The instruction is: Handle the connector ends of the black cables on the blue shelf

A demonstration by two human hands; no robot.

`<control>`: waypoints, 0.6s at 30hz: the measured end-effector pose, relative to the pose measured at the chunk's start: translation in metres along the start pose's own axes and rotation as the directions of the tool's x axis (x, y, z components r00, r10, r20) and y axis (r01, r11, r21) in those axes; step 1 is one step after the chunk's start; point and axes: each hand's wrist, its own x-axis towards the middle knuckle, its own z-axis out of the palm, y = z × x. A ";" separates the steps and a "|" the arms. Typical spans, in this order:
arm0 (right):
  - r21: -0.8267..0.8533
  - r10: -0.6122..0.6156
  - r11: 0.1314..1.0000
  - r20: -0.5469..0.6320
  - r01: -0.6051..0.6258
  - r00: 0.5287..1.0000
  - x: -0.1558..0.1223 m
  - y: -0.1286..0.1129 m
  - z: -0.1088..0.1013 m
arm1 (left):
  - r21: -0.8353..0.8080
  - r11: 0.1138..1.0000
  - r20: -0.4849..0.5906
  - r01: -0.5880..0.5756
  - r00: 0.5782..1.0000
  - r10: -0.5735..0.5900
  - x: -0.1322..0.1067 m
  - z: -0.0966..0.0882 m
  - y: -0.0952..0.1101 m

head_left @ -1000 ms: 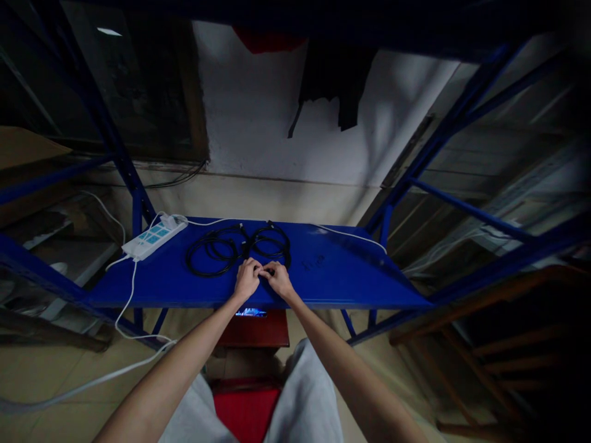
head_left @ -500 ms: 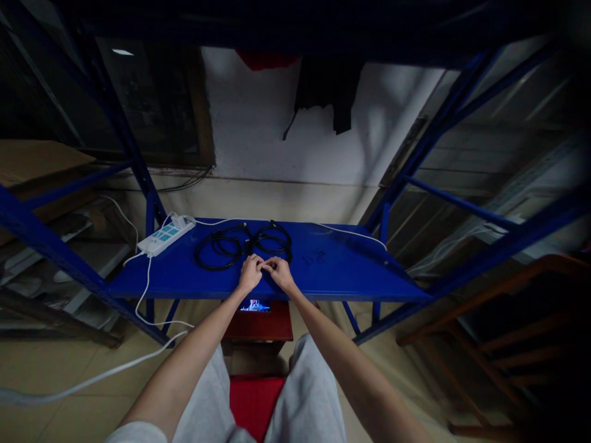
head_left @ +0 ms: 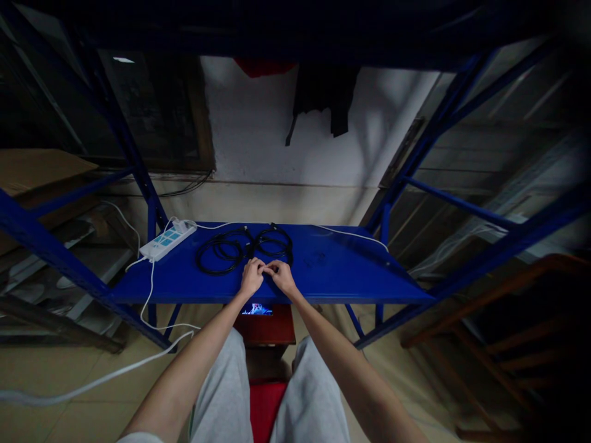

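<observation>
My left hand (head_left: 252, 276) and my right hand (head_left: 280, 275) meet over the front part of the blue shelf (head_left: 341, 277). Both have their fingers pinched together, tips touching or nearly so. Whatever lies between the fingertips is too small and dark to make out. Just beyond the hands lies a black cable, with a left coil (head_left: 197, 257) and a right coil (head_left: 290, 243) side by side on the shelf. Part of the right coil is hidden behind my right hand.
A white power strip (head_left: 161, 246) with blue sockets rests at the shelf's left end, its white cord (head_left: 148, 295) hanging off the front. Blue uprights (head_left: 150, 184) frame both sides. Below the front edge, a lit screen (head_left: 257, 309) lies on a red-brown stool (head_left: 268, 332).
The view has tilted slightly, and everything sits a little lower in it. My hands stay pinched together in the same place over the shelf. The picture on the lit screen differs.
</observation>
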 end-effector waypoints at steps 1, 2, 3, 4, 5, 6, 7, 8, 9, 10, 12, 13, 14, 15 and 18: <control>0.002 -0.006 1.000 -0.002 0.006 1.000 0.000 0.000 0.000 | 0.002 1.000 0.000 0.001 1.000 -0.001 0.000 0.000 0.000; 0.001 -0.009 1.000 -0.005 0.009 1.000 0.000 0.001 0.000 | 0.002 1.000 0.002 -0.001 1.000 0.001 0.000 0.000 0.000; -0.001 -0.011 1.000 -0.005 0.011 1.000 0.001 0.002 0.000 | 0.002 1.000 0.003 -0.004 1.000 0.004 0.000 0.000 0.000; -0.004 -0.011 1.000 -0.004 0.011 1.000 0.001 0.003 0.000 | 0.001 1.000 0.003 -0.007 1.000 0.007 0.000 0.000 0.000; -0.005 -0.012 1.000 -0.004 0.012 1.000 0.001 0.004 0.000 | 0.001 1.000 0.001 -0.011 1.000 0.011 0.000 0.000 0.000; -0.005 -0.012 1.000 -0.003 0.012 1.000 0.002 0.006 0.001 | 0.001 1.000 -0.002 -0.013 1.000 0.013 0.001 0.000 0.000; -0.005 -0.013 1.000 -0.002 0.013 1.000 0.002 0.007 0.001 | 0.002 1.000 -0.004 -0.014 1.000 0.014 0.001 0.000 0.000; -0.006 -0.014 1.000 -0.002 0.014 1.000 0.002 0.007 0.001 | 0.001 1.000 -0.005 -0.014 1.000 0.014 0.001 0.000 0.000; -0.007 -0.013 1.000 -0.004 0.013 1.000 0.002 0.008 0.001 | 0.001 1.000 -0.004 -0.012 1.000 0.012 0.002 0.000 0.000; -0.008 -0.011 1.000 -0.005 0.011 1.000 0.002 0.008 0.001 | -0.001 1.000 -0.001 -0.010 1.000 0.010 0.002 0.000 0.000; -0.007 -0.008 1.000 -0.011 0.008 1.000 0.002 0.008 0.001 | -0.004 1.000 0.005 -0.009 1.000 0.009 0.002 0.001 -0.001; -0.003 -0.008 1.000 -0.013 0.008 1.000 0.002 0.008 0.001 | -0.004 1.000 0.008 -0.012 1.000 0.012 0.002 0.001 -0.001; 0.002 -0.008 1.000 -0.014 0.008 1.000 0.002 0.007 0.001 | -0.004 1.000 0.008 -0.015 1.000 0.015 0.002 0.001 -0.001; 0.006 -0.007 1.000 -0.013 0.007 1.000 0.001 0.006 0.001 | -0.001 1.000 0.010 -0.018 1.000 0.018 0.002 0.001 -0.001; 0.004 0.006 1.000 -0.014 -0.006 1.000 0.001 0.003 0.000 | 0.016 1.000 0.013 -0.018 1.000 0.018 0.001 0.000 0.001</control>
